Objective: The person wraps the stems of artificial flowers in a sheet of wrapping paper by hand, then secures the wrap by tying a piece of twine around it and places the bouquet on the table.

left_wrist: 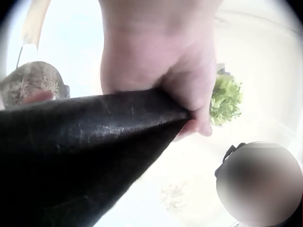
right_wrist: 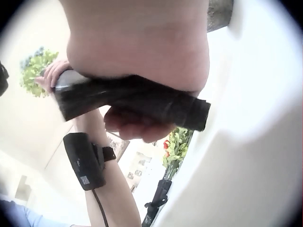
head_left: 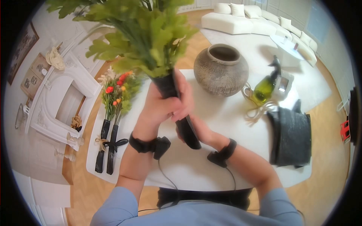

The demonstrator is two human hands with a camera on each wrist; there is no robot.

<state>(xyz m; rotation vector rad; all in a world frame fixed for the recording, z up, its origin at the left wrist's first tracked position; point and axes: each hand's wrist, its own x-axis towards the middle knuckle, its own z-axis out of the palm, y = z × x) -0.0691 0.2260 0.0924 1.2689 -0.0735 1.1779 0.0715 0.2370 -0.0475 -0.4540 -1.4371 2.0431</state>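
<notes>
A bunch of leafy green stems [head_left: 151,41], its stalks wrapped in a black sleeve [head_left: 188,133], is held tilted over the white table [head_left: 245,150]. My left hand [head_left: 162,107] grips the wrap just below the leaves, thumb across its front. Lower down, my right hand [head_left: 202,130] holds the same wrap from the right side. In the right wrist view its curled fingers [right_wrist: 137,126] show beneath the black wrap [right_wrist: 142,97]. The left wrist view has the wrap [left_wrist: 99,123] large in front, with green leaves [left_wrist: 226,101] beyond the hand.
A round rough clay vase [head_left: 220,73] stands at the back. Two black-wrapped flower bunches [head_left: 109,147] lie on the left. At right are a green bottle [head_left: 264,88] with a black top, pale cord [head_left: 260,113] and folded black sheets [head_left: 290,137].
</notes>
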